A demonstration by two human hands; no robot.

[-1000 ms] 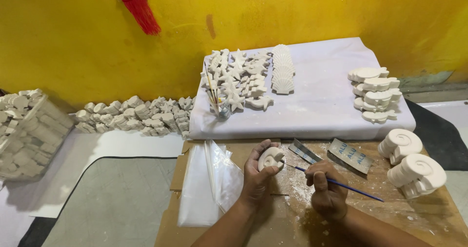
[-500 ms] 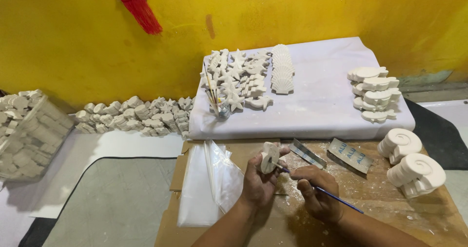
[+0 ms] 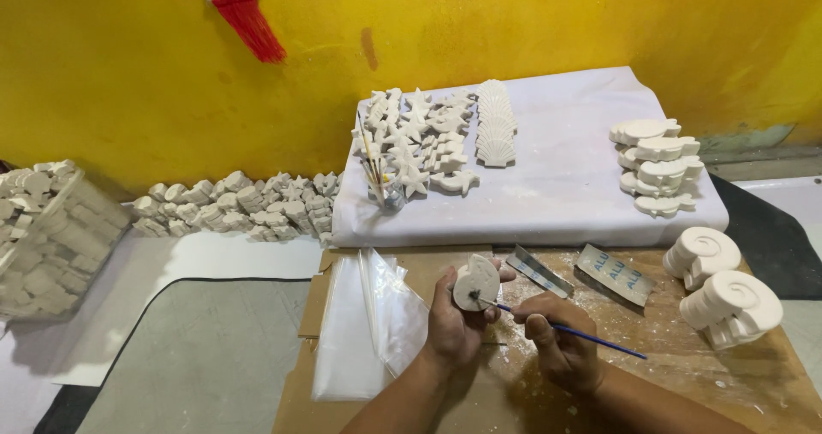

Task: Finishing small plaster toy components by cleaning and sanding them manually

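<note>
1. Left hand point(image 3: 454, 318) is gripping a small white plaster piece point(image 3: 475, 282), fingers wrapped tight round it, holding it up just above the cardboard sheet point(image 3: 685, 374) on the desk.
2. Right hand point(image 3: 556, 344) is pinching a thin blue brush point(image 3: 569, 331), grip closed on the shaft, tip touching the piece's face.
3. Risk: pressing too hard w/ the tip is likely chipping or gouging the soft plaster.
4. Risk: piece is sitting mostly on fingertips; a slip would be dropping it onto the cardboard & possibly cracking it.
5. Pose: both forearms are reaching in from below, wrists near each other, left palm turned toward the right hand.
6. Further out: clear plastic bags point(image 3: 368, 323) lying just left, spiral casts point(image 3: 723, 288) stacked at right.
</note>
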